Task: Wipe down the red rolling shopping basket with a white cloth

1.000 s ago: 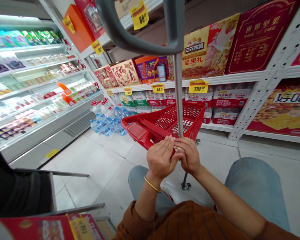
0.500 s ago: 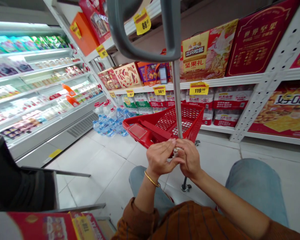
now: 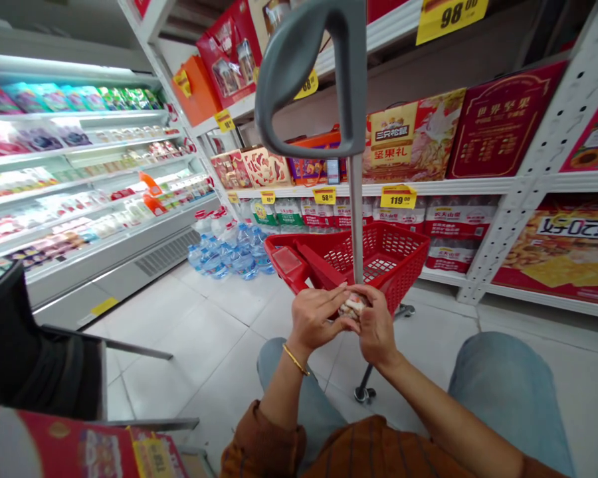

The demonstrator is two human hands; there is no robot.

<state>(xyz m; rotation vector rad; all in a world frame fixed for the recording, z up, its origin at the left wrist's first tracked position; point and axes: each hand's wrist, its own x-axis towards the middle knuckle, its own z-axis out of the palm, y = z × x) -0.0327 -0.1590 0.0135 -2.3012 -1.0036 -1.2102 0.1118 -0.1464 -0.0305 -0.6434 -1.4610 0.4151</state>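
Observation:
Both my hands are cupped together in front of my knees around a small whitish, lumpy piece with brown and orange bits (image 3: 353,305); its kind cannot be made out. Curled over its left side is my left hand (image 3: 316,312), a gold bangle on the wrist. My right hand (image 3: 377,325) closes on it from the right, thumb and fingers pressed against it. Just beyond my fingers stands a red wheeled shopping basket (image 3: 408,255). Its metal pole (image 3: 355,219) rises to a grey loop handle (image 3: 309,149).
White shelving (image 3: 518,179) with gift boxes (image 3: 413,139) and packs of bottled water (image 3: 458,219) stands ahead. A refrigerated display (image 3: 114,259) lines the left, with blue-tinted bottles (image 3: 224,252) on the floor nearby. A black chair (image 3: 40,352) and a red box (image 3: 64,445) are close at left.
My hands have parted slightly, so more of the whitish lumpy piece shows between them. The view has shifted, and the basket and handle appear lower and a little further right.

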